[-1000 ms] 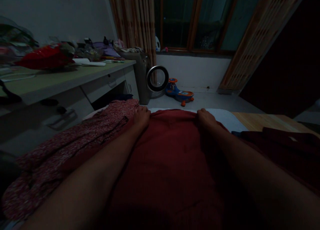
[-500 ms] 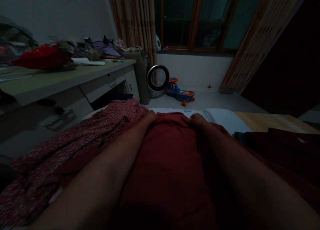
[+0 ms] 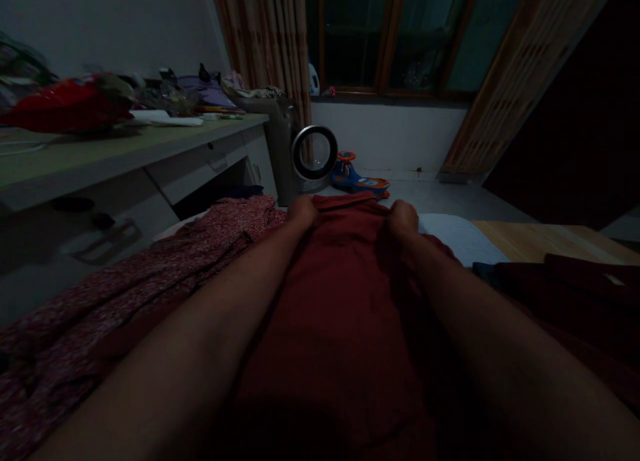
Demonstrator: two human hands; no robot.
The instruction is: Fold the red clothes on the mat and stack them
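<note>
A dark red shirt (image 3: 345,301) is spread out in front of me, its far edge, which looks like a collar, raised between my hands. My left hand (image 3: 302,214) grips that edge at its left end. At the right end, my right hand (image 3: 403,219) is closed on the same garment. The cloth hangs fairly taut between both fists, and its near part falls into deep shadow. Beside my left arm lies a red-and-white speckled garment (image 3: 220,241), rumpled. Right of my right arm are folded dark maroon clothes (image 3: 550,294).
A light blue-white cloth (image 3: 450,237) lies past my right hand on a wooden surface (image 3: 565,239). To the left runs a cluttered desk (image 3: 165,137) with drawers. A washing machine (image 3: 283,141) with its round door open and a blue-orange ride-on toy (image 3: 357,181) stand beyond.
Both hands have lifted the shirt's far edge higher, and it now covers part of the white cloth and toy behind it. The view has shifted slightly.
</note>
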